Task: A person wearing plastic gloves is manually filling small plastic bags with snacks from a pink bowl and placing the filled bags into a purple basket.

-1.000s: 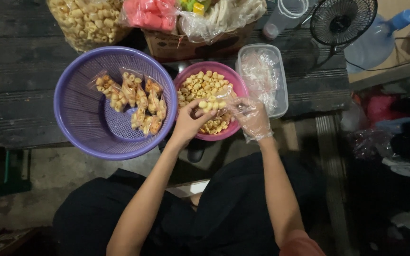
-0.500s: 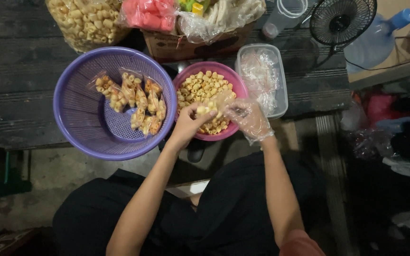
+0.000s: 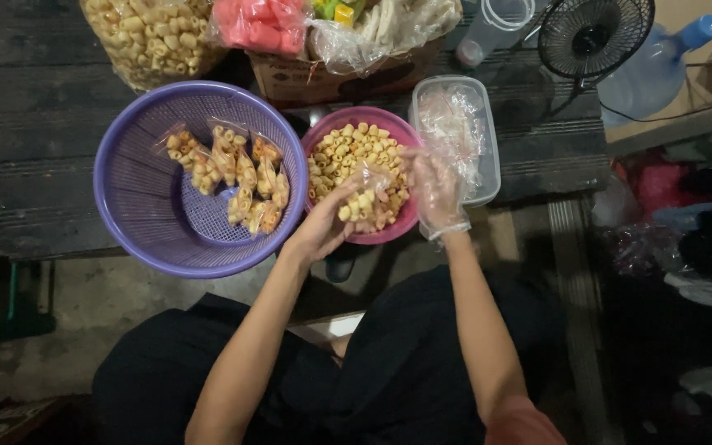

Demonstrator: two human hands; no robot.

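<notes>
The left hand (image 3: 316,233) is bare. Its fingers (image 3: 341,216) are curled up and pinch the bottom of a small clear bag (image 3: 368,198) full of little yellow tube snacks. The bag sits just past the fingertips, over the near side of the pink bowl (image 3: 405,136). The bowl holds many more of the same yellow snacks.

The right hand (image 3: 437,191) wears a thin clear plastic glove. It is just beside the bag, on its right. Its fingers (image 3: 423,165) are spread a little and reach up along the bag's top corner. They seem to touch the bag's plastic there, but I cannot tell if they grip it.

So the bag is between the two hands, with the left one below it and the right one at its side.

To the left of the bowl is a big purple basket (image 3: 133,198). Filled little snack bags (image 3: 236,177) lie in it. To the right of the bowl is a clear plastic box (image 3: 488,177) with crumpled clear bags inside. All of these stand on a dark wooden table (image 3: 43,107). A black fan (image 3: 593,37) stands at the far right corner.
</notes>
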